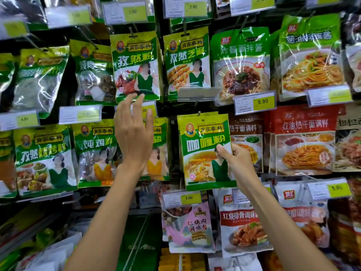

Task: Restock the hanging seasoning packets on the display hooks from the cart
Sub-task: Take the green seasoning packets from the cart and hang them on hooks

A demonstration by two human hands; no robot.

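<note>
We see left grip (133, 133) raised, fingers straight and spread, holding nothing. Its fingertips sit just below cumin packet (135, 65), partly covering price tag (145, 109). Right grip (239, 161) pinches right edge of curry packet (203, 153), thumb on front. Curry packet hangs upright, hook (198, 113) tip showing at its top edge. Red noodle-sauce packets (303, 141) hang to right of it.

The person's left forearm (101, 222) and right forearm (283, 222) are bare along all that shows, slim and smooth, narrowing toward the wrists. The left hand (134, 133) and right hand (238, 161) are bare too, with long, slender fingers. Faint tendon lines mark the left hand's back.
</note>
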